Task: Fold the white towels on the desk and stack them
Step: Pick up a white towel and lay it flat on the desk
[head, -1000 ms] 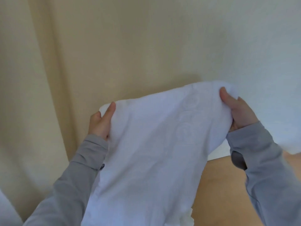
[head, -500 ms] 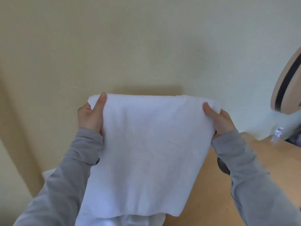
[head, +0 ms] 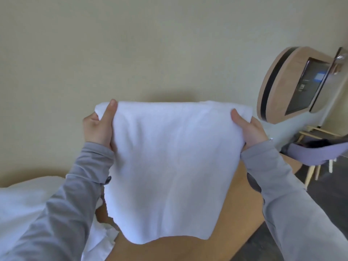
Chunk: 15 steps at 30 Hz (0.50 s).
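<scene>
A plain pale wall (head: pixel 150 44) fills the background, and below it lies a light wooden desk (head: pixel 239 213) with a rounded edge. Above the desk, in front of the wall, a white towel (head: pixel 169 157) is held up in the air. It hangs flat and seems to be doubled over along its top edge. Its lower edge hangs free over the desk top.

The left hand (head: pixel 98 129) pinches the upper left corner of the towel: the thumb lies straight on the near face and the fingers are curled behind the cloth. The right hand (head: pixel 250 129) pinches the upper right corner in the same manner, with the thumb in front and the other fingers hidden behind. Both arms wear grey sleeves (head: pixel 301 213) and reach over the desk.

At the left end of the desk lies a heap of more white cloth (head: pixel 22 208), loose and not folded, partly under the left arm. To the right of the desk, a rounded wooden panel (head: pixel 293 85) with a dark screen in it hangs on the wall. Beyond the right end of the desk stands a chair (head: pixel 316 155) with a lilac shell and light wooden legs, on a dark floor (head: pixel 323 200).
</scene>
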Motion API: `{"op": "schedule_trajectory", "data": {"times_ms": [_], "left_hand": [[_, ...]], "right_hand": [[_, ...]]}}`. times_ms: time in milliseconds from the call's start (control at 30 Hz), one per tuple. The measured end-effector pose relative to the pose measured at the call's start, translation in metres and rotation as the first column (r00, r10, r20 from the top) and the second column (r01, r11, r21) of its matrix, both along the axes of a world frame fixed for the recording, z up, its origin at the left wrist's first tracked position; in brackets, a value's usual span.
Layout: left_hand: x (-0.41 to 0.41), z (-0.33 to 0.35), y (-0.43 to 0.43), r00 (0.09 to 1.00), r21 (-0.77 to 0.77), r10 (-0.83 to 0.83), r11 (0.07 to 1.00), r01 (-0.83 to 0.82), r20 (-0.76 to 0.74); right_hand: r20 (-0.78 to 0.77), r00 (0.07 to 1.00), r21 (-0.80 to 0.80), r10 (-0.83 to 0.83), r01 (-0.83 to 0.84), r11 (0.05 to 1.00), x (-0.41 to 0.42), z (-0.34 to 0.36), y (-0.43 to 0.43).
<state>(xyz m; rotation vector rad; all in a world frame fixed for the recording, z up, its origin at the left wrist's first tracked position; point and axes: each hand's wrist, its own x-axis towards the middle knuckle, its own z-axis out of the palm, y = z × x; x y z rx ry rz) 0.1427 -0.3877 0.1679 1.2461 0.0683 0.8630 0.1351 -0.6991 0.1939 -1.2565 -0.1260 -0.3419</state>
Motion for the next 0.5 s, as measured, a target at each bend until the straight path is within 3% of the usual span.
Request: {"op": "schedule_trajectory", "data": {"times_ms": [267, 500], "left_hand": [[0.048, -0.033, -0.068, 0.987, -0.014, -0.055, 0.998, 0.053, -0.154], [0.106, -0.092, -0.076, 0.951, 0.024, -0.065, 0.997, 0.076, -0.301]], "right_hand": [[-0.054, 0.996, -0.04, -0.066, 0.064, 0.997, 0.039, -0.034, -0.075], [-0.159, 0.986, -0.002, -0.056, 0.056, 0.998, 0.108, -0.092, -0.096]]}}
